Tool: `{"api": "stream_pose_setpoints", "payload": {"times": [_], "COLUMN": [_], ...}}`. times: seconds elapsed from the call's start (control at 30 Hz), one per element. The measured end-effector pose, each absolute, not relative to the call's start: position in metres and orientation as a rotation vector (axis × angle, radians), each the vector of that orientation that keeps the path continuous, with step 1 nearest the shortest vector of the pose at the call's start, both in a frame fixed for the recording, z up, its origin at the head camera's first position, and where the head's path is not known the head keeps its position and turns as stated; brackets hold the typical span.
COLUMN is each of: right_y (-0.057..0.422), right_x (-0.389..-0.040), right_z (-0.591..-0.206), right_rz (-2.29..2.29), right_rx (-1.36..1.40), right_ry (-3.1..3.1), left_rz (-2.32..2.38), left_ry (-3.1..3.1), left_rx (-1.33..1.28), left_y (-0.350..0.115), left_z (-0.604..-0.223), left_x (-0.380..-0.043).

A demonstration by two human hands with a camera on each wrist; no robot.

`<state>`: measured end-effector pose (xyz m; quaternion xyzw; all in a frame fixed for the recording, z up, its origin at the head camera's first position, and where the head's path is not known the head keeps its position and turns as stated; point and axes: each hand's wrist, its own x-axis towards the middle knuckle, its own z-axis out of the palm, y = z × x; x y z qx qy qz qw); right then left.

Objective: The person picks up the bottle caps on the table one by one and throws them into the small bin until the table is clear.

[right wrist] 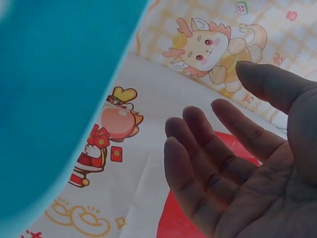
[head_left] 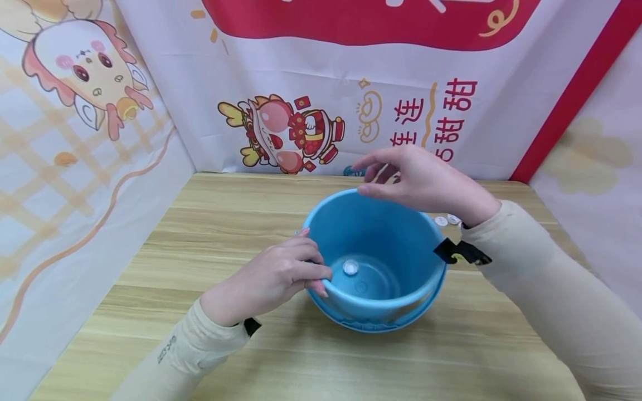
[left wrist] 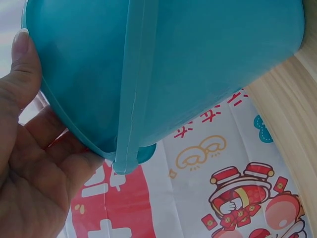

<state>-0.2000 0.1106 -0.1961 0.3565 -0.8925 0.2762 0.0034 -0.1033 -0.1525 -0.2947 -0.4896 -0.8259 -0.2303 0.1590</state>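
Note:
A blue plastic bucket (head_left: 368, 309) stands upright on the wooden table, its handle folded down along the near side. My left hand (head_left: 273, 275) grips its rim at the left; the left wrist view shows the thumb and fingers of that hand (left wrist: 42, 168) around the rim. Above the far right part of the rim is my right hand (head_left: 421, 181), holding nothing. In the right wrist view its fingers (right wrist: 225, 131) are loosely bent beside the bucket's blurred side. On the bucket's floor lies a small white round disc (head_left: 350, 267).
Small white discs (head_left: 441, 221) lie on the wooden table (head_left: 200, 234) to the right of the bucket, partly hidden by my right wrist. A printed white and red cloth (head_left: 301, 61) hangs behind the table, with more printed cloth (head_left: 75, 184) along the left side.

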Motion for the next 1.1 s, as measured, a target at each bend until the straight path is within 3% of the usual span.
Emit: {"api": "stream_pose_setpoints", "payload": {"times": [0.43,0.87,1.1], "right_y": [0.160,0.255,0.315], "right_x": [-0.207,-0.240,-0.257], "right_z": [-0.200,-0.274,-0.325], "right_rz": [0.847,0.793,0.764], "right_rx": [0.820,0.422,0.336], "right_ry": [-2.853,-3.104,-3.259], "left_rz": [-0.639,-0.664,-0.666], "left_ry": [-2.354,-2.369,-2.359], "left_rx": [-1.402,-1.392,-1.405], "left_y": [-0.151,-0.154,-0.152], "left_z": [-0.295,-0.295,-0.295], "left_x": [-0.103,-0.103,-0.104]}}
